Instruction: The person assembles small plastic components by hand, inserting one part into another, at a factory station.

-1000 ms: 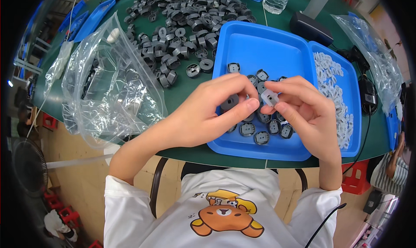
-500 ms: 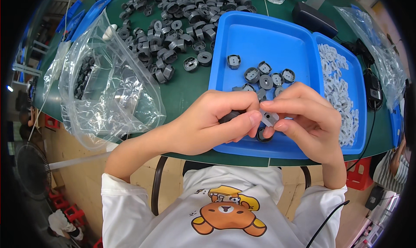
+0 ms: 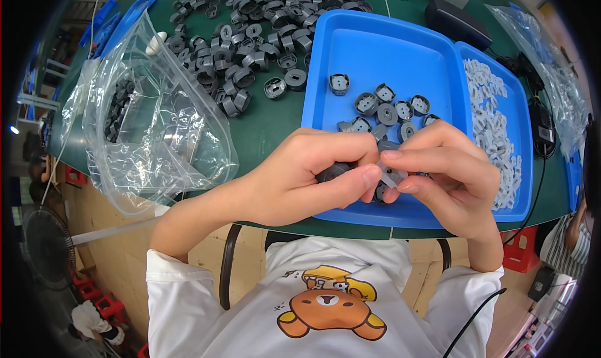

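My left hand (image 3: pixel 313 173) is curled shut around a dark grey round plastic cap (image 3: pixel 333 171), mostly hidden by the fingers. Between the fingertips of my right hand (image 3: pixel 447 173) is a small light grey plastic piece (image 3: pixel 392 176) with a dark hole in it. The tip of my left thumb lies against or very near that piece. Both hands are over the near part of a blue tray (image 3: pixel 400 35). Just beyond them in the tray lie several round grey caps (image 3: pixel 387 114), some with light pieces seated inside.
A narrower blue tray (image 3: pixel 524 189) of small light grey pieces (image 3: pixel 491 117) adjoins on the right. A big pile of dark grey caps (image 3: pixel 250 51) spreads at the far left of the green table (image 3: pixel 266 129). Clear plastic bags (image 3: pixel 169 126) lie left and far right, near a black adapter (image 3: pixel 539 123).
Both hands stay together over the tray. My right hand has shifted slightly, and the light grey piece in its fingers sits at a slightly different angle. The whole view has moved a little.
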Demonstrator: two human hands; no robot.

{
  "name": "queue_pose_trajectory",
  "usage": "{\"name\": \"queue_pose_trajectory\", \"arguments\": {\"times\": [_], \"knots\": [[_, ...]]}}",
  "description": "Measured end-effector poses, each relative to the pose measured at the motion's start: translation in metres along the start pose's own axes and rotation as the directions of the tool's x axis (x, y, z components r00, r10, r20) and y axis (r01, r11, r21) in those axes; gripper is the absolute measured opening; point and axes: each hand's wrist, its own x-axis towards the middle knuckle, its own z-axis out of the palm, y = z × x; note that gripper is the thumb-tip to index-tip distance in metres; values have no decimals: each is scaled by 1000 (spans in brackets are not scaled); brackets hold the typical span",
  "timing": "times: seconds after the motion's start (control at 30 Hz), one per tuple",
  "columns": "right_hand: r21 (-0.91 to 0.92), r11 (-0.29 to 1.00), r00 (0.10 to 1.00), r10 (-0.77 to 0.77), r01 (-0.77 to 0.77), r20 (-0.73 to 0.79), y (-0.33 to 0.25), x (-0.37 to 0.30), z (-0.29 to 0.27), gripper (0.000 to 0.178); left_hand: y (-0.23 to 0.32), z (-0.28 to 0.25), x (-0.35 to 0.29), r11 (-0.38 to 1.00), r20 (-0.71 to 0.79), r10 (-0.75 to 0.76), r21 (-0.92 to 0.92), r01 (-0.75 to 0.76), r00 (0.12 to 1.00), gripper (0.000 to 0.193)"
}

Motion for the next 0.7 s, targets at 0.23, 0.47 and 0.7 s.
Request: {"name": "queue_pose_trajectory", "arguments": {"times": [0.23, 0.47, 0.7], "knots": [[-59, 997, 999, -43, 44, 21, 0, 1, -3, 29, 1, 2, 0, 998, 22, -24, -59, 26, 999, 20], [-102, 991, 996, -80, 82, 24, -2, 2, -2, 35, 5, 2, -1, 961, 105, -120, -239, 142, 987, 24], [-92, 987, 991, -131, 129, -15, 5, 4, 1, 28, 1, 5, 2, 994, 111, -78, -61, 85, 991, 19]]}}
